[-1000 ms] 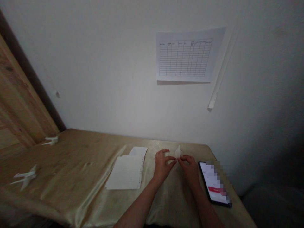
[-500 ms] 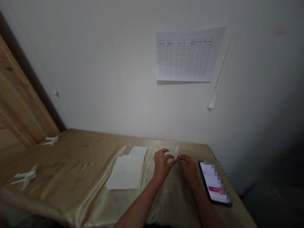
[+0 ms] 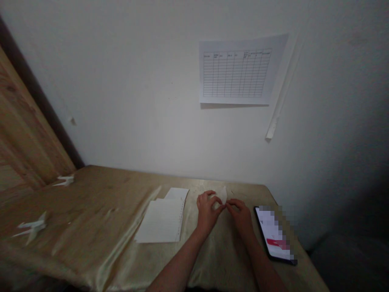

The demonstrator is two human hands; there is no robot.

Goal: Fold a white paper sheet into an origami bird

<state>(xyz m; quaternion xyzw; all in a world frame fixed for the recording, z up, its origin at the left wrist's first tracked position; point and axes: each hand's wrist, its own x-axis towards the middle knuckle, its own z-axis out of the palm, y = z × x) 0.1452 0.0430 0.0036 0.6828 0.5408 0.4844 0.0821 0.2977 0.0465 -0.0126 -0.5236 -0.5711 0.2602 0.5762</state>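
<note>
A small folded piece of white paper (image 3: 223, 195) stands up between my two hands, its pointed top toward the wall. My left hand (image 3: 209, 207) pinches its lower edge between thumb and forefinger, the other fingers curled loosely. From the right, my right hand (image 3: 239, 211) pinches the same bottom edge with thumb and fingertips. The fingertips of both hands nearly meet there. How the lower folds lie is hidden by my fingers. Left of my left hand lies a stack of lined paper sheets (image 3: 161, 221) with torn edges.
A phone (image 3: 275, 237) with a lit screen lies right of my right hand. Two folded paper figures, a near one (image 3: 33, 226) and a far one (image 3: 65, 180), rest on the cloth-covered table (image 3: 91, 211) at left. A printed table sheet (image 3: 237, 73) hangs on the wall.
The folded paper has turned slightly and leans a little to the left, showing a broader face. Both hands stay in nearly the same place.
</note>
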